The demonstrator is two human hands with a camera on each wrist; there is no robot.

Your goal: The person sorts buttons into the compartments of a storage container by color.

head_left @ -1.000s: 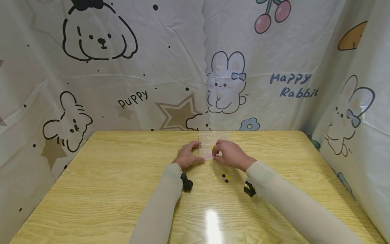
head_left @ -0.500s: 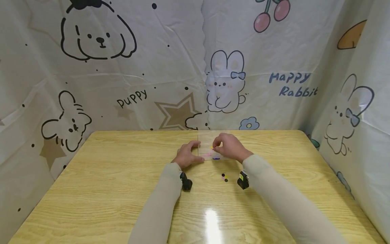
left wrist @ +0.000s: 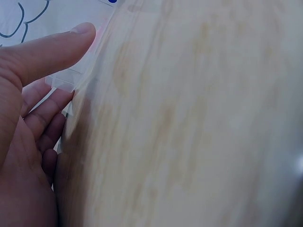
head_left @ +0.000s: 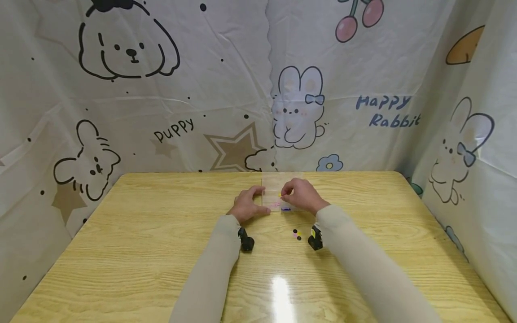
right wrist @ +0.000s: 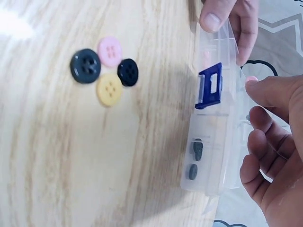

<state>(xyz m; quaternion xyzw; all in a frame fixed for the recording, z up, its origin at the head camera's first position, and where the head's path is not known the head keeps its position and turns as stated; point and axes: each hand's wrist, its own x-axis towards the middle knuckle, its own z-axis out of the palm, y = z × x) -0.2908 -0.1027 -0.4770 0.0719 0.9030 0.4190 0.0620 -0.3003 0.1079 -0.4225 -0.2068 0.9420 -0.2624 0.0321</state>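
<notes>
A clear plastic compartment box [right wrist: 189, 176] with a blue latch [right wrist: 203, 105] stands at the table's far side. My left hand [head_left: 245, 205] grips its left end, thumb at the front and fingers on the other side; the left wrist view shows the thumb [left wrist: 57, 49] close by. Over the box, my right hand [head_left: 304, 195] pinches a small pink button [right wrist: 251, 79], mostly hidden by the thumb. Dark buttons [right wrist: 197, 149] show through the box's front wall. Pink pieces [head_left: 275, 204] and a yellow piece [head_left: 279, 194] also show at the box in the head view.
In front of the box lie a pink button [right wrist: 110, 50], a yellow button [right wrist: 108, 89] and two dark buttons [right wrist: 85, 66] on the wooden table [head_left: 161, 251]. A printed curtain [head_left: 226, 89] hangs right behind the table's far edge.
My right hand has moved from the box's front edge up and back over the box, uncovering the blue latch. The left hand keeps its place; the loose buttons have not moved.
</notes>
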